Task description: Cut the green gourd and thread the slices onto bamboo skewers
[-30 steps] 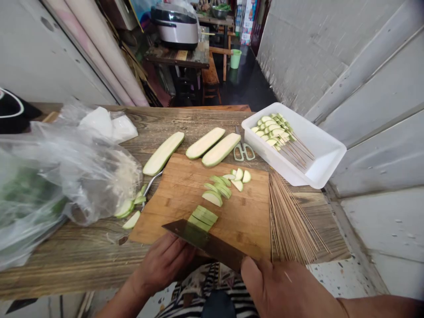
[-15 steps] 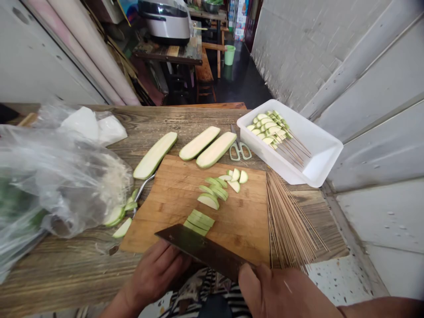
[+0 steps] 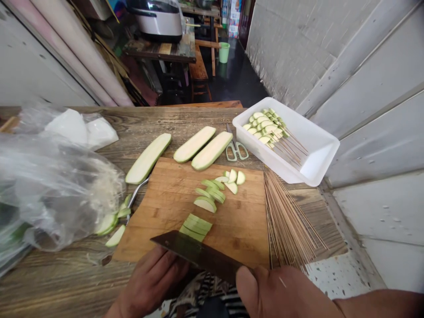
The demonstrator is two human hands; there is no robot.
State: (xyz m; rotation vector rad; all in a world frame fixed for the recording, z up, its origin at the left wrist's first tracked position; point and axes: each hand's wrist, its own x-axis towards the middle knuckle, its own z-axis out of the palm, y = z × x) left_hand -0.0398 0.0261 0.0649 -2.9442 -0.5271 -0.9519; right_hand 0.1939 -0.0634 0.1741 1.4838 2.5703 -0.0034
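Observation:
My right hand is wrapped around the handle of a dark, broad-bladed cleaver, whose blade slants up to the left over the near edge of the wooden cutting board. My left hand is closed, its fingers curled against the blade's near side; whatever they grip is hidden. Just beyond the blade lies a row of green-skinned zucchini slices. More cut slices and several small end pieces are scattered farther up the board. Halved zucchini lie cut face up past its far edge.
At the right, a white plastic tub holds skewered zucchini slices. Loose bamboo skewers lie along the board's right side, and scissors beside the tub. Clear plastic bags crowd the left, near stray slices.
The view has shifted slightly, so most things sit a little farther left. Both hands and the cleaver keep nearly the same pose, with the blade a touch lower in the picture.

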